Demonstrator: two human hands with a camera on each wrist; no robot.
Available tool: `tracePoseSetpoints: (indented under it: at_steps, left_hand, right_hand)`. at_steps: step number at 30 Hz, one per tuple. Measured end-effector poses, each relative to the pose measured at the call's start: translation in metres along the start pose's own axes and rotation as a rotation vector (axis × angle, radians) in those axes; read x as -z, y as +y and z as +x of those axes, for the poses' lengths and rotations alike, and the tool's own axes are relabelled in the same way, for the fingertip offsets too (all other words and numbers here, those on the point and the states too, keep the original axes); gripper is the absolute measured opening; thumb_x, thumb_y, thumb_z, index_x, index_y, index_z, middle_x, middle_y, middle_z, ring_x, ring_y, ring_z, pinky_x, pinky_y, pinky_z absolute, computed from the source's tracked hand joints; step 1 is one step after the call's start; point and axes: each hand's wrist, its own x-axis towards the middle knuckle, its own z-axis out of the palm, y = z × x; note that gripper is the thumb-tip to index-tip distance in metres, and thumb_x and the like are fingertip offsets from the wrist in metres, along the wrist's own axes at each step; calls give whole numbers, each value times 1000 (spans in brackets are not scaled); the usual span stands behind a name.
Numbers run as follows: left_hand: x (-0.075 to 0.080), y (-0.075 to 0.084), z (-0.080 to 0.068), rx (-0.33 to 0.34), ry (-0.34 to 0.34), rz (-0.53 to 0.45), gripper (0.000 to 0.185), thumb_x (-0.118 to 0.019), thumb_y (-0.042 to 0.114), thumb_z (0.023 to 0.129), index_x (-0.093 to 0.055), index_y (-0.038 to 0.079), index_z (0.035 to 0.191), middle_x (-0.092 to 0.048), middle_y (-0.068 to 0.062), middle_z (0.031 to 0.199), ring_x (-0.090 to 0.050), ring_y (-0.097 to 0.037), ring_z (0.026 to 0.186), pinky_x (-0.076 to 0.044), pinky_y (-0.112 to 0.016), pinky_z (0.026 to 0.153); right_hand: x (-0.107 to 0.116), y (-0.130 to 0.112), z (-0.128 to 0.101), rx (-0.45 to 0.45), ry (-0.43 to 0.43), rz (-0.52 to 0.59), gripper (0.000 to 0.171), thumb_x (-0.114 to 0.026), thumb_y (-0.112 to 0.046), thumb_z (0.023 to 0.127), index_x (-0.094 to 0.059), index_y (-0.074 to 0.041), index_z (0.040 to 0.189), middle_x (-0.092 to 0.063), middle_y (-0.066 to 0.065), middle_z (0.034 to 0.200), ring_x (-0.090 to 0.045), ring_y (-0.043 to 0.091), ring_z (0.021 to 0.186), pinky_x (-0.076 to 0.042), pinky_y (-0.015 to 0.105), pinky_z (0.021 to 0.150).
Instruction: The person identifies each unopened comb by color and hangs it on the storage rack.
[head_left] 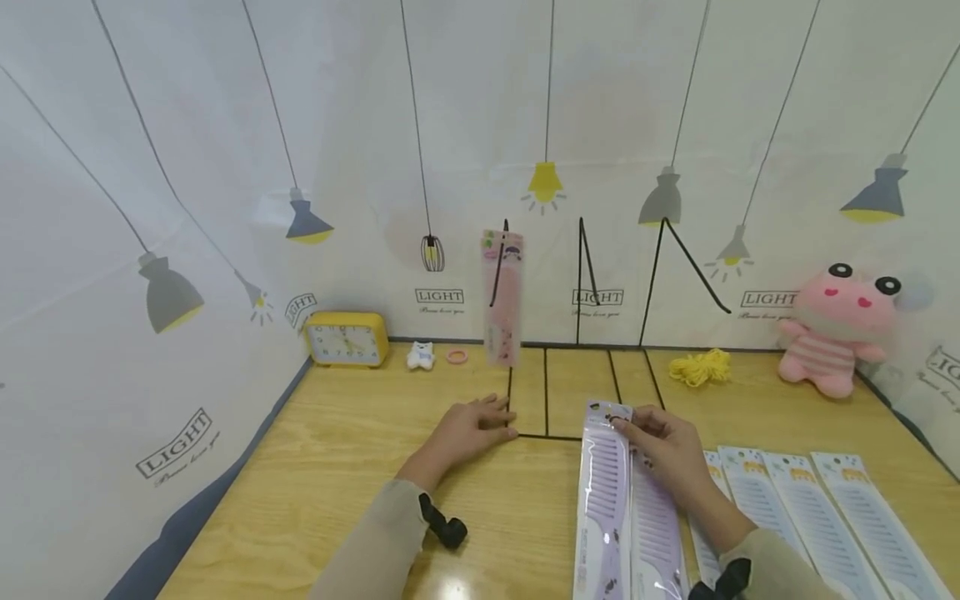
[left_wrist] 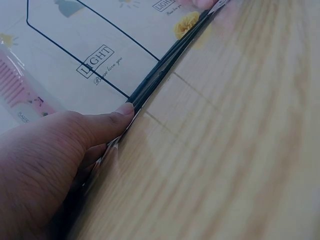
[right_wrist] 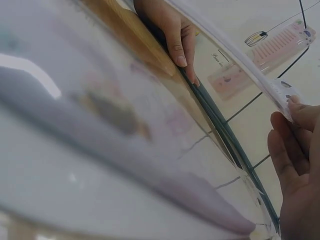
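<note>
Can read "LIGHT" in boxed capitals on white lamp-printed backdrop (head_left: 465,125), with script ending "love you" beneath, plus numerals on yellow rectangular clock (head_left: 347,343). See long purple comb in clear plastic packaging (head_left: 603,492), with print too small to read, pinched near its top by fingers of right hand (head_left: 667,454), beside second purple packaged comb (head_left: 654,525) on wooden surface (head_left: 300,500). From head view, get row of pale-blue packaged combs (head_left: 813,512) missed by left wrist view; from right wrist view, held packaging edge-on, and left hand (head_left: 468,432) with fingers released, just by base of black wire rack (head_left: 547,392).
</note>
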Motion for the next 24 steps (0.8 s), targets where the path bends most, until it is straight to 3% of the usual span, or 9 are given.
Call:
tracePoseSetpoints:
  at_steps: [4,13,17,24]
  left_hand:
    - [0,0,-1,-2,-2,-2,45,-65,56,93,-69,29,130,-49,10,150,-33,-16,147,-24,-47,121]
    - [0,0,1,-2,-15,0,45,-65,56,93,-69,31,130,-48,11,150,-33,-14,147,-24,-48,121]
    - [1,2,0,3,-21,-16,45,-65,55,93,-69,29,130,-48,9,150,-32,-14,147,-23,-48,122]
    - [3,3,-3,11,-13,-12,45,-66,54,94,-69,28,130,-49,8,150,-33,-14,147,-24,-48,121]
  right_hand:
    - [0,-2,-1,-36,13,2,45,-79,-48,85,-71,-8,104,-70,0,92,-58,16,77,-52,25,61]
    - [4,-11,-1,-67,56,137,44,-80,-43,86,-71,-6,106,-71,-8,88,-61,8,81,-53,23,69]
    - [7,-19,-5,-28,39,191,40,-79,-38,88,-71,-3,107,-72,-6,89,-66,8,84,-57,22,74]
    - [13,-46,-6,129,3,367,24,-75,-19,93,-72,3,101,-74,-2,90,-71,10,84,-60,25,77]
